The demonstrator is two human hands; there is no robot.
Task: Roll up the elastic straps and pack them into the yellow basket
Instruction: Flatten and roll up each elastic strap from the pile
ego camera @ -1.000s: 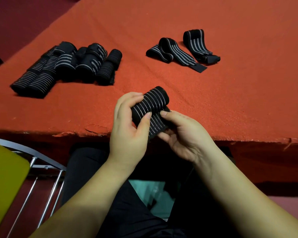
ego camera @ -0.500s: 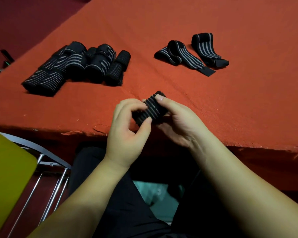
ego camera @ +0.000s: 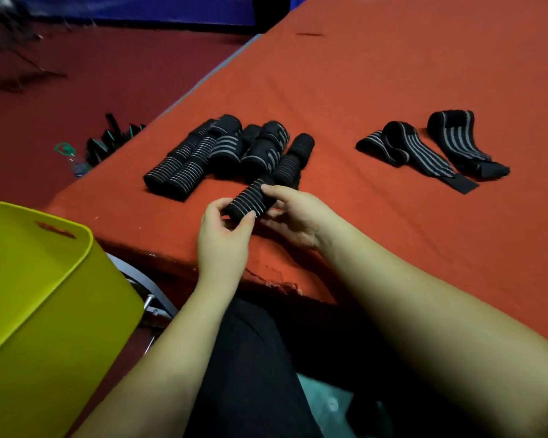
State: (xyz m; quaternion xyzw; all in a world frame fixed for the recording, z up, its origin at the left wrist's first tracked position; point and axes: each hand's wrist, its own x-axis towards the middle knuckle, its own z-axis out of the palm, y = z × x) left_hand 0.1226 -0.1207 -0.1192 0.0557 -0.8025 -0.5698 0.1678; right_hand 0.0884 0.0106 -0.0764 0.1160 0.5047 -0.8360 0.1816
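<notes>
A black elastic strap with grey stripes, rolled into a tight cylinder (ego camera: 250, 199), is held over the red table (ego camera: 393, 83) near its front edge. My left hand (ego camera: 223, 235) pinches its near end between thumb and fingers. My right hand (ego camera: 293, 216) grips its far side, fingers curled over the top. Just behind lies a pile of several rolled straps (ego camera: 228, 153). Two loose, unrolled straps (ego camera: 434, 151) lie to the right. The yellow basket (ego camera: 45, 298) stands at the lower left, below the table edge.
A metal chair frame (ego camera: 152, 298) shows between the basket and my black-trousered legs. On the dark red floor to the left lie a plastic bottle (ego camera: 73, 161) and some dark items (ego camera: 114, 137). The table's front edge is chipped.
The loose tail of the strap has been wound in, so the roll is now a closed cylinder. Both hands moved forward toward the pile. The view tilted, bringing the yellow basket into sight.
</notes>
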